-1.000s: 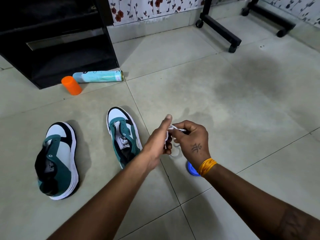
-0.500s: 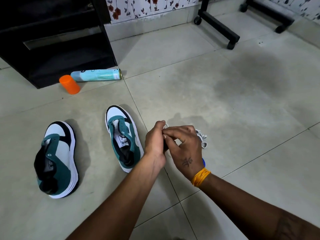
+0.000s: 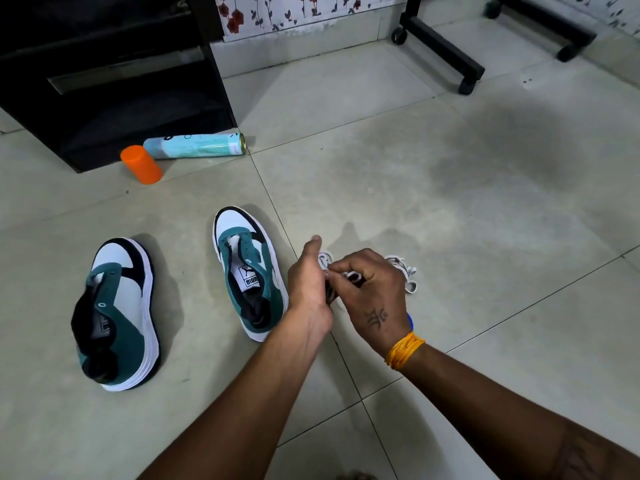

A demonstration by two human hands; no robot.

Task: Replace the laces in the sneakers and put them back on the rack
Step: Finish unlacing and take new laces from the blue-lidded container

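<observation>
Both hands meet low over the floor: left hand (image 3: 310,282) and right hand (image 3: 369,289) each pinch a bunched white lace (image 3: 401,268), loops trailing right. Likely risk: pulling while it is bundled tightens a knot. Two laceless sneakers, near sneaker (image 3: 247,271) beside the left hand and far sneaker (image 3: 116,317), lie apart from the rack (image 3: 104,81).

Two sneakers are lying on the floor, one (image 3: 116,317) at nine o'clock, one (image 3: 247,271) nearer centre (both unlaced); one spray can (image 3: 195,145) and one orange cap (image 3: 141,164) are lying at eleven o'clock.
</observation>
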